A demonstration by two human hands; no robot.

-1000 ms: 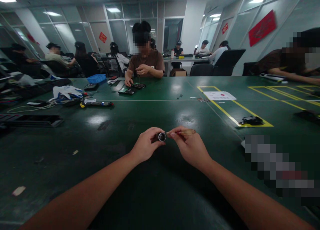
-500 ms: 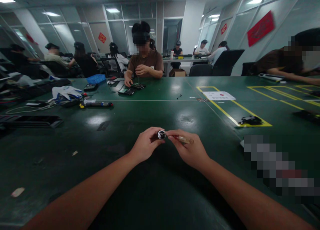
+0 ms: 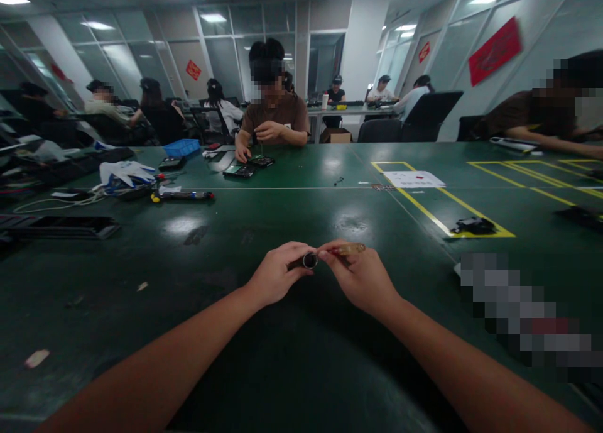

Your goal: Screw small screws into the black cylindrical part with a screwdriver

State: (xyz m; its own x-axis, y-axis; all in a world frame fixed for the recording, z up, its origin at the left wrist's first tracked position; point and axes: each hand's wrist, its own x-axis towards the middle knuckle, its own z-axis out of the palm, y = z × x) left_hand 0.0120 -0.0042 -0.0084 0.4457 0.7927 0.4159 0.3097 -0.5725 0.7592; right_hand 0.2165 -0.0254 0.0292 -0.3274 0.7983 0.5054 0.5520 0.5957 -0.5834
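My left hand (image 3: 273, 274) is closed around a small dark cylinder (image 3: 309, 261) with a pale ring at its open end, which faces me. My right hand (image 3: 366, 279) pinches a small screwdriver (image 3: 351, 249) with a clear amber handle and a reddish part near the fingers. The handle points to the right and its front end lies toward the cylinder's rim. The screwdriver's tip is hidden by my fingers or too small to make out. Both hands are close together above the green table (image 3: 301, 364).
Farther left lie a pen-shaped tool (image 3: 183, 195), white-and-blue gloves (image 3: 125, 174) and a black tray (image 3: 70, 227). To the right are a black part (image 3: 473, 225) inside yellow tape and a paper sheet (image 3: 414, 179). A person (image 3: 273, 115) works opposite over dark parts.
The screwdriver has swung, its handle now higher and more level, its front end out of the cylinder's opening. The cylinder has moved slightly down and right.
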